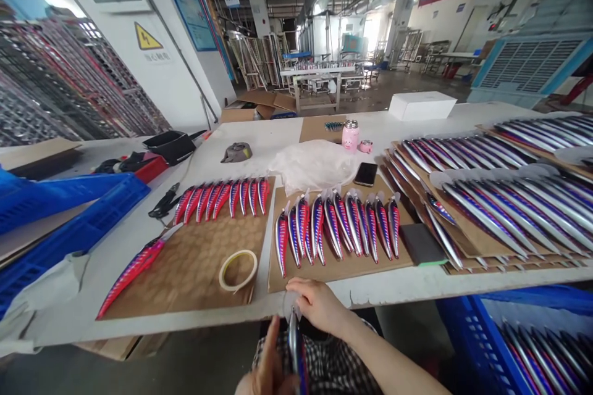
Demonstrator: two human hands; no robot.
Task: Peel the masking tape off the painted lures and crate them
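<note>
Below the table's front edge, a silver and blue fishing lure (294, 339) points up and down, its clear round lip at the top. My right hand (319, 305) has its fingers closed on that lip at the edge. Low in the head view, my left hand (269, 367) grips the lure's body from the left, index finger pointing up; the lower end of the lure is cut off by the frame. Past my right hand, a row of finished-looking red, blue and silver lures (342, 225) lies on a cardboard sheet (333, 270).
Another cardboard sheet (185, 278) on the left bears a lure row (222, 199), one large red lure (132, 278) and a tape roll (238, 270). Stacked lures (504, 210) fill the right side. A phone (365, 174) and pink flask (351, 136) stand behind. Blue crates (467, 327) flank the table.
</note>
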